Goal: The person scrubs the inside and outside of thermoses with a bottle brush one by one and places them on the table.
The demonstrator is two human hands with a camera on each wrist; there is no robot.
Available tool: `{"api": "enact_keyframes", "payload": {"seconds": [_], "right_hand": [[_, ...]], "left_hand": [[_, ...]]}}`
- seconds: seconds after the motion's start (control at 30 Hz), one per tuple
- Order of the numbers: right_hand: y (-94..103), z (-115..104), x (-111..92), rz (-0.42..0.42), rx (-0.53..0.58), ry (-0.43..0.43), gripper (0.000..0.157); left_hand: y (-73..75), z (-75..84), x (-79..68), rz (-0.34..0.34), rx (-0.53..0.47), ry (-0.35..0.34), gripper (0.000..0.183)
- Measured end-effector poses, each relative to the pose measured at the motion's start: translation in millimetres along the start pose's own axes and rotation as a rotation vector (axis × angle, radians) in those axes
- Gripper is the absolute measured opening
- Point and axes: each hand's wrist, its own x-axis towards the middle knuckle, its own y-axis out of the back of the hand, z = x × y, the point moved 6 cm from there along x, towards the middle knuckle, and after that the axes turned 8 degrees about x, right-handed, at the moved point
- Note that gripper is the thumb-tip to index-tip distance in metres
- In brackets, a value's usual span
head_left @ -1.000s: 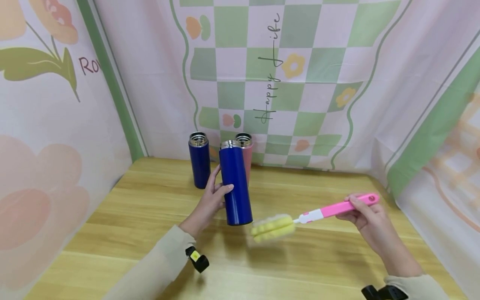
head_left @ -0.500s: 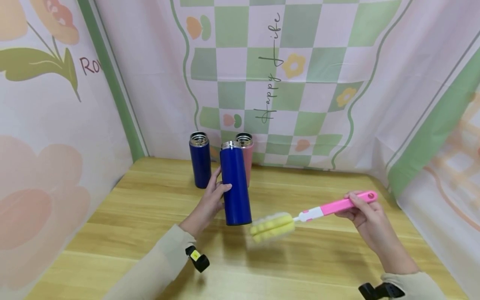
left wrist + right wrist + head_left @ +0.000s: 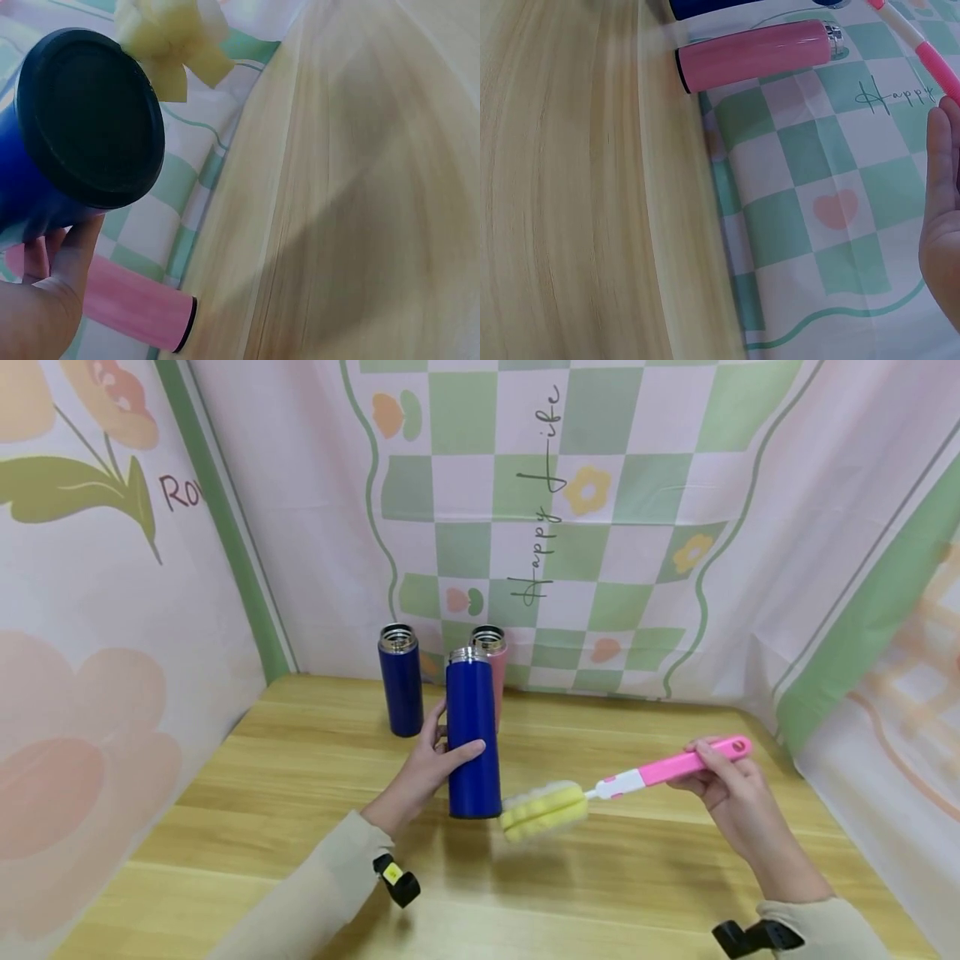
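Note:
My left hand (image 3: pixel 435 768) grips a blue thermos flask (image 3: pixel 472 735) round its body and holds it above the table, lidless with its metal mouth up. In the left wrist view the flask's black base (image 3: pixel 91 118) faces the camera. On the right, my right hand (image 3: pixel 735 802) pinches the pink handle of a bottle brush (image 3: pixel 678 766). The brush's yellow sponge head (image 3: pixel 546 811) points left, close to the flask's bottom end; in the left wrist view the sponge (image 3: pixel 176 45) shows just behind the base.
Behind the held flask stands a pink flask (image 3: pixel 498 685), partly hidden by it. Left of that, a second blue flask (image 3: pixel 401 685) stands upright without a lid. The wooden table (image 3: pixel 600 893) ends at a patterned cloth backdrop (image 3: pixel 517 518).
The held blue flask has come slightly lower and more upright, and my left thumb lies further across it. My right hand with the brush has shifted slightly left and up.

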Motion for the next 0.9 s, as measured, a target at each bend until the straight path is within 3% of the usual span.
{"api": "enact_keyframes", "payload": {"seconds": [0.33,0.57,0.9], "right_hand": [[-2.5,0.0,1.3,0.001,0.014,0.021,0.040],[-2.0,-1.5,3.9,0.021,0.116,0.053,0.037],[1.1,-4.6,5.8,0.109,0.125,0.113,0.033]], "left_hand": [[-2.2,-5.9,2.4,-0.041,-0.056,0.003,0.090],[-1.4,-8.8,1.4,-0.043,0.019,-0.014,0.087],[0.3,-9.7,-0.7,-0.053,0.032,-0.010,0.079]]}}
